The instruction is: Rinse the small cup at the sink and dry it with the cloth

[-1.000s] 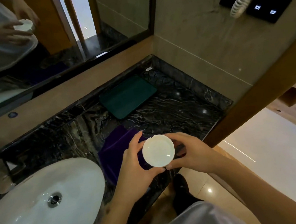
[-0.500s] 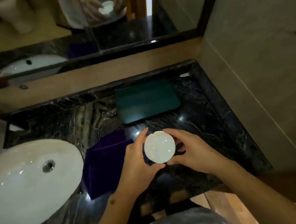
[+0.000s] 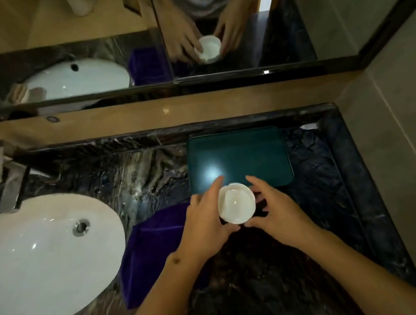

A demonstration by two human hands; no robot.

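Both hands hold the small white cup (image 3: 236,203) above the dark marble counter (image 3: 338,193), its open mouth facing up toward the camera. The left hand (image 3: 205,223) curls its fingers round the cup's left side; the right hand (image 3: 275,213) curls round the right side, thumbs meeting near the lower rim. A purple cloth (image 3: 150,252) lies folded on the counter just left of the hands, partly under the left wrist, between the cup and the white oval sink (image 3: 38,261). A green tray (image 3: 251,157) sits behind the cup. The faucet (image 3: 6,181) stands at the sink's far-left edge. A mirror (image 3: 108,51) reflects the hands and cup.
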